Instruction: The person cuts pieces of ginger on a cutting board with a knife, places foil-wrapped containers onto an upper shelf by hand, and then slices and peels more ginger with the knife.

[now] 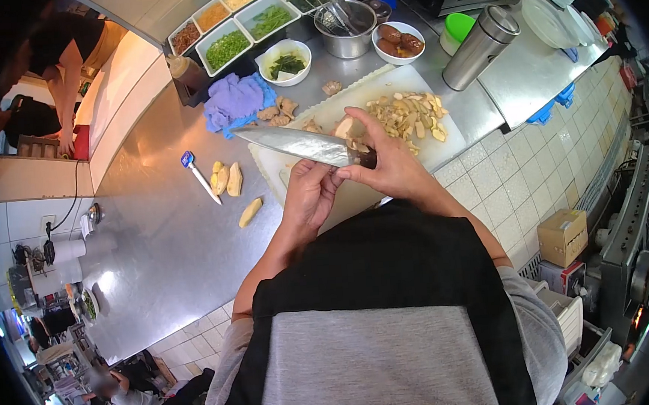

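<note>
My right hand [389, 160] is closed around the dark handle of a broad kitchen knife [290, 142], its blade pointing left over the white cutting board [447, 143]. Under the heel of the blade, the fingers of my left hand [314, 192] are pinched together; what they hold is hidden. A pale, round cut piece of ginger [346, 128] shows just behind the blade, near my right fingertips. Sliced ginger [409, 117] lies heaped on the board's right side. Unpeeled ginger [279, 111] sits by its back left edge. Peeled ginger pieces [234, 179] rest on the steel counter to the left.
A white stick-like tool with a blue end [201, 177] lies left. Behind are purple and blue cloths [238, 99], a bowl of greens [285, 64], a metal pot [346, 35], a bowl of brown eggs [399, 43] and a steel flask [481, 47]. Another person's arm [68, 85] shows upper left.
</note>
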Tool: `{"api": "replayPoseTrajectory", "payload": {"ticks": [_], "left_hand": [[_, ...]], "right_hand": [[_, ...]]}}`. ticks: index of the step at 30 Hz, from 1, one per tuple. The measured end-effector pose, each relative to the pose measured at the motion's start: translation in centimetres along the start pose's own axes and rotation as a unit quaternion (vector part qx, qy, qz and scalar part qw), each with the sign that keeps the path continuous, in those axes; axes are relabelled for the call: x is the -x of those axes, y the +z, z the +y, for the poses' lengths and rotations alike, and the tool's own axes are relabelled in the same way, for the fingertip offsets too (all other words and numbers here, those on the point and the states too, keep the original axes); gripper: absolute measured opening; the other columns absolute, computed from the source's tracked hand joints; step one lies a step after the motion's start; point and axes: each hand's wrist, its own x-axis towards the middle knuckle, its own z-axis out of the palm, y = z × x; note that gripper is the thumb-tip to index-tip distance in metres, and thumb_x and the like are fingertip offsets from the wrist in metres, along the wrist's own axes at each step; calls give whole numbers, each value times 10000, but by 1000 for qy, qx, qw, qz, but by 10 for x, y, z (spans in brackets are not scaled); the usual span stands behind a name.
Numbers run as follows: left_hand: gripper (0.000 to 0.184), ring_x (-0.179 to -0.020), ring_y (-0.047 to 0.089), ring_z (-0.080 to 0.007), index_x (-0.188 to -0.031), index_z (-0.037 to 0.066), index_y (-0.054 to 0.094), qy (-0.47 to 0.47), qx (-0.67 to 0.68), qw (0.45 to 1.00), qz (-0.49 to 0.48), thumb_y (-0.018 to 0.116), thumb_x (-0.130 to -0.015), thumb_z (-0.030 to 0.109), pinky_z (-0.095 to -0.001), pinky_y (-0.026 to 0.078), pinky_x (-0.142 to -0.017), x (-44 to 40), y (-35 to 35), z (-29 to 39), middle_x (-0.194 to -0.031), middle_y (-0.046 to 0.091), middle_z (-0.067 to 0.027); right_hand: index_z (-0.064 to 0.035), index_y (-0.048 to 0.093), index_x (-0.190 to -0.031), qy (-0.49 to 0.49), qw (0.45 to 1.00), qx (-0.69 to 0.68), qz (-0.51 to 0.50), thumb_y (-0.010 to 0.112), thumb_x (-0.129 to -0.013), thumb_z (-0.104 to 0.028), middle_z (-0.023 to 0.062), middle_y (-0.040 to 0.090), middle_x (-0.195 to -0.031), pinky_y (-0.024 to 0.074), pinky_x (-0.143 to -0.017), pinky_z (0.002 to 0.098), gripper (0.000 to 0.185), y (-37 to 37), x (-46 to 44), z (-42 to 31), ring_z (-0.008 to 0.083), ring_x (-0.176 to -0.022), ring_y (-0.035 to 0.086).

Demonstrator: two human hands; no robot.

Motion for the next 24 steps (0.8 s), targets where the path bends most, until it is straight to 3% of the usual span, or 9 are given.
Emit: {"api": "replayPoseTrajectory", "payload": {"ticks": [3,6,12,15,19,22,24], "left_hand": [[234,-956,620,-154,-1134,-26,543,-12,-14,1000,-3,518,-905,16,-284,526,-842,3,10,-2,-1064,624,-92],[218,-942,618,-148,-1133,-22,521,-17,-42,999,13,504,-923,37,-282,533,-852,3,17,-3,-1047,612,-80],[245,-1007,598,-147,-1175,-7,486,-42,-3,999,-20,491,-942,69,-292,537,-866,1,4,-9,-1129,584,-78],[285,-1013,603,-154,-1210,-9,472,-43,30,999,-6,494,-946,94,-298,539,-855,0,10,-4,-1145,587,-97],[410,-958,621,-165,-1329,-17,406,-19,55,996,-68,496,-946,99,-278,524,-828,-8,-13,-2,-1116,608,-98],[461,-972,620,-163,-1364,-31,363,-24,1,1000,-16,497,-940,91,-274,525,-829,-7,3,6,-1147,606,-113],[466,-965,617,-143,-1362,-38,368,-21,-21,1000,-8,503,-946,121,-256,520,-830,-5,10,9,-1151,606,-106]], "right_hand": [[-108,361,-1349,19,1000,11,18,764,-750,-305,98,595,-734,456,-633,310,749,-3,-1,-3,189,-685,586],[-106,387,-1296,2,999,0,38,734,-747,-421,158,606,-717,486,-644,384,722,0,-4,1,305,-672,627],[-96,426,-1253,34,998,-32,45,730,-760,-399,162,609,-749,484,-657,378,654,-4,-7,6,290,-706,631],[-100,396,-1323,27,988,-144,38,727,-764,-408,183,610,-807,480,-689,372,718,-5,-8,10,288,-764,630],[-112,245,-1447,15,997,-61,-33,736,-746,-438,216,618,-876,475,-727,380,916,-8,0,9,307,-815,626],[-118,129,-1487,-18,999,-4,-40,750,-723,-459,235,624,-911,475,-742,392,1042,0,4,10,336,-825,625],[-122,83,-1493,13,998,17,-54,760,-709,-467,250,625,-947,475,-754,397,1091,-4,4,1,358,-840,622]]}}
